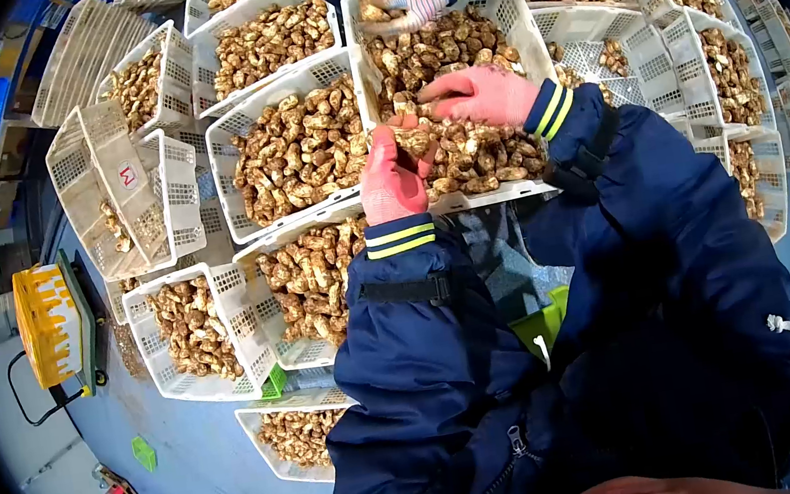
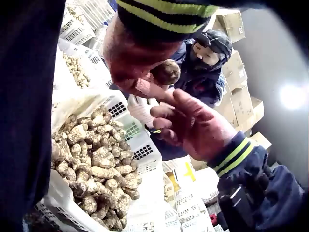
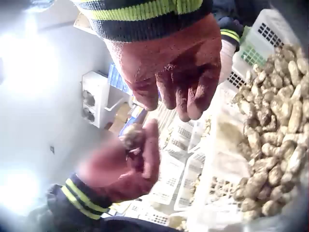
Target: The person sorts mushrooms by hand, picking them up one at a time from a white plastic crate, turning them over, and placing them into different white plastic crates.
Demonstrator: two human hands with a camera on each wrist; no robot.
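My left hand (image 1: 393,184), in a pink glove, grips a stubby brown-and-white mushroom (image 1: 413,139) over the front of a heaped white crate (image 1: 524,12). The mushroom's rounded end (image 2: 166,72) pokes out from the fingers in the left wrist view. Just to the right is my right hand (image 1: 493,97), gloved alike, over the same heap. Its fingers (image 3: 166,92) are loosely bent with nothing between them in the right wrist view. Loose mushrooms (image 1: 472,150) fill the crate beneath both hands.
Across the crate, another person's hand in a striped glove (image 1: 420,5) is at a mushroom (image 1: 375,5). More mushroom-filled crates stand close on the left (image 1: 227,185) and right (image 1: 763,99). A partly filled crate (image 1: 659,73) adjoins on the right. A yellow-and-white bin (image 1: 48,326) stands far left.
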